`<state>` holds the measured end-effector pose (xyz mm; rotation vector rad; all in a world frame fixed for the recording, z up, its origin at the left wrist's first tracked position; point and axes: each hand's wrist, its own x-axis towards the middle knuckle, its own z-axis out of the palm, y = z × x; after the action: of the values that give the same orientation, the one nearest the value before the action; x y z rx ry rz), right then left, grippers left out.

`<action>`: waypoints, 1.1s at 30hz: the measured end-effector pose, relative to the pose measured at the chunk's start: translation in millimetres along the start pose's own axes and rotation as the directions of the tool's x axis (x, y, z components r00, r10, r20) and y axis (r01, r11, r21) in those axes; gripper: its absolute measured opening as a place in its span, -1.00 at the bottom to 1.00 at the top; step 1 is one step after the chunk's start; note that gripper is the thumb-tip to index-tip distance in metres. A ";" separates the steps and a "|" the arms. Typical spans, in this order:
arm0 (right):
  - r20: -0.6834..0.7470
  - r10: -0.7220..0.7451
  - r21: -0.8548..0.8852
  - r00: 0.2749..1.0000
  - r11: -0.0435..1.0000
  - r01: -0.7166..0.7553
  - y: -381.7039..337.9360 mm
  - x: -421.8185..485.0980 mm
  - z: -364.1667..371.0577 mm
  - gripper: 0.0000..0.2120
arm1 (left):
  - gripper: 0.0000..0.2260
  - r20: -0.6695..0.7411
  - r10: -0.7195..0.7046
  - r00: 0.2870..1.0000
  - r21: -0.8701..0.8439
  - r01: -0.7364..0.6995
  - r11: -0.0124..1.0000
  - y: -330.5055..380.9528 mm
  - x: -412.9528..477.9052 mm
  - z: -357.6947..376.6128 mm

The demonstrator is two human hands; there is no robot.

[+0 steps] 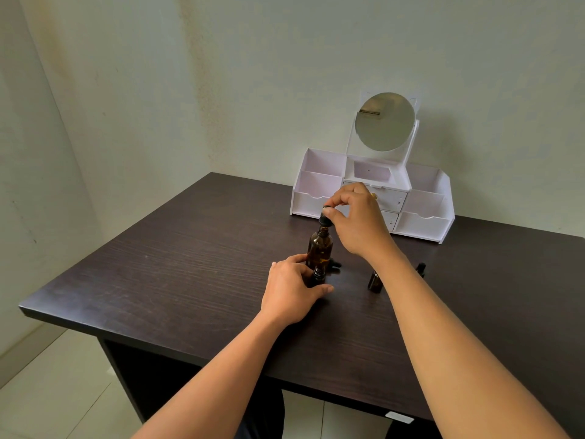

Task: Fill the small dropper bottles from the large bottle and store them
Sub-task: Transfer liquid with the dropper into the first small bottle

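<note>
Now pinching black dropper bulb (pixel 325 213) atop large amber glass bottle (pixel 320 248) with right hand (pixel 357 220), steadying small amber bottle (pixel 318 275) nearer in curled left hand (pixel 292 288).

My right hand (pixel 354 217) pinches the dropper cap (pixel 325 213) above the large bottle (pixel 320 248); my left hand (pixel 294 288) grips a small bottle (pixel 318 275).

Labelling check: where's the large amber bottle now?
Head view, centre: large amber bottle stands upright just behind the left hand, below the right hand.
</note>
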<state>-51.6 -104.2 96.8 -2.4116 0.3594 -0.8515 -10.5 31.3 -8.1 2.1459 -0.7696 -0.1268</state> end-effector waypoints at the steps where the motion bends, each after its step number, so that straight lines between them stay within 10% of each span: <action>1: 0.002 0.006 -0.005 1.000 1.000 -0.006 0.2 0.5 0.2 -0.94 | -0.62 0.001 -0.001 1.000 0.002 0.001 1.000 0.1 -0.1 -0.2; 33: 0.037 0.068 0.087 0.997 0.994 -0.071 14.2 -4.1 7.3 -0.81 | -0.67 -0.015 0.011 1.000 -0.016 -0.011 1.000 -1.1 0.7 0.3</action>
<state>-50.9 -111.0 81.8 -2.3150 0.3821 -0.7784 -9.5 31.2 -9.0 2.1254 -0.7693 -0.1110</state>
